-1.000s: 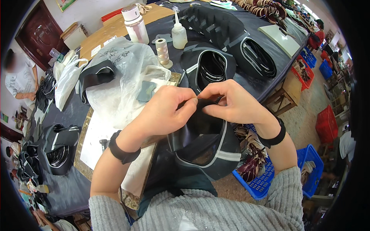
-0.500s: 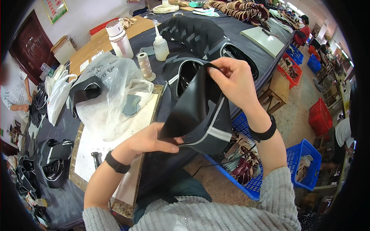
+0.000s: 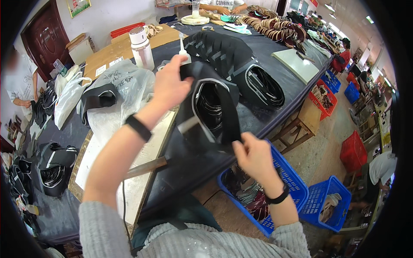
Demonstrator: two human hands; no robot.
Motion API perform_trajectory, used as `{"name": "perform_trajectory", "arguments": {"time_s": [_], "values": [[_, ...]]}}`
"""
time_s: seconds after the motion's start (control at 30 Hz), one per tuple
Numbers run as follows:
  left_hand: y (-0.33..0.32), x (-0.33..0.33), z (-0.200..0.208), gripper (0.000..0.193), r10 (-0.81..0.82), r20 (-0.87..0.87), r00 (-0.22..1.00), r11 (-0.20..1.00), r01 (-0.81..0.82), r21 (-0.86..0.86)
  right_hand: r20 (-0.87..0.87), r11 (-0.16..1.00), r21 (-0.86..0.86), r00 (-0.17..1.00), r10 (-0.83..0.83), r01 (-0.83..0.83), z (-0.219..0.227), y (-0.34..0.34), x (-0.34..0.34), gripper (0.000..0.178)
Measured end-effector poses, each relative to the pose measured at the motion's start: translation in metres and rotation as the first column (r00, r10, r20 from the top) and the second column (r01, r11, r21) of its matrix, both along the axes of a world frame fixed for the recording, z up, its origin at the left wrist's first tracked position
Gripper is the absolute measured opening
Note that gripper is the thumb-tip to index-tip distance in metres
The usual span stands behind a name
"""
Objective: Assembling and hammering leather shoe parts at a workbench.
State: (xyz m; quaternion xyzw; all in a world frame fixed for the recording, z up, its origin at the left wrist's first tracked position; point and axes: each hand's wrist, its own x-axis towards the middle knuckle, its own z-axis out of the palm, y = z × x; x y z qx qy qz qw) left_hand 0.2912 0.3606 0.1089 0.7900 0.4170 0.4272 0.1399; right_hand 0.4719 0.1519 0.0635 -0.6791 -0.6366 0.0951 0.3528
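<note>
With both hands I hold a black shoe upper (image 3: 232,116), a curved band laid over the near end of a nested stack of black uppers (image 3: 208,105) with pale tape along their edges. My left hand (image 3: 170,86) has its far left end between thumb and fingers. My right hand (image 3: 256,157) pinches its near right end at the table's edge. Motion blurs both grips a little. A second nested stack of black uppers (image 3: 262,86) lies just beyond, to the right. Behind my left hand, a squeeze bottle (image 3: 185,53) is partly hidden.
Left of my hands lie a white work board (image 3: 146,185) with a flat bar (image 3: 146,167) on it, and a clear plastic bag (image 3: 129,86). A white flask (image 3: 141,49) stands behind. Blue baskets (image 3: 297,182) are on the floor at right. Other people work farther off.
The upper, held up and folded before, is now spread low over the near stack. My left hand has moved up and away, my right hand down toward me. The view has shifted slightly.
</note>
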Motion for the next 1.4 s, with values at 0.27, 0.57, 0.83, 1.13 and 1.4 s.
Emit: {"name": "perform_trajectory", "arguments": {"time_s": [0.27,0.57,0.83,1.13,1.4], "values": [[0.036,0.016,-0.078,0.110,-0.058,0.191,0.980,0.849,0.149,-0.506,-0.710,0.990,0.066,0.704,-0.039,0.122,-0.048,0.043,0.017,0.055],[0.027,0.041,-0.077,0.023,-0.179,0.272,0.945,0.961,0.227,-0.156,-0.772,0.959,0.079,0.625,-0.115,0.273,-0.099,0.165,0.048,0.075],[0.076,0.040,-0.103,0.061,0.263,0.242,0.934,0.746,-0.038,-0.665,-0.619,0.964,-0.171,0.739,-0.266,0.203,-0.066,0.198,0.035,0.120],[0.038,0.014,-0.099,0.099,-0.020,0.295,0.955,0.727,0.217,-0.652,-0.479,0.980,-0.120,0.855,-0.198,0.160,-0.057,0.213,-0.027,0.115],[0.066,0.012,-0.101,0.095,0.080,0.153,0.985,0.769,0.037,-0.638,-0.319,0.920,-0.218,0.867,-0.383,0.326,-0.044,0.215,0.013,0.094]]}}
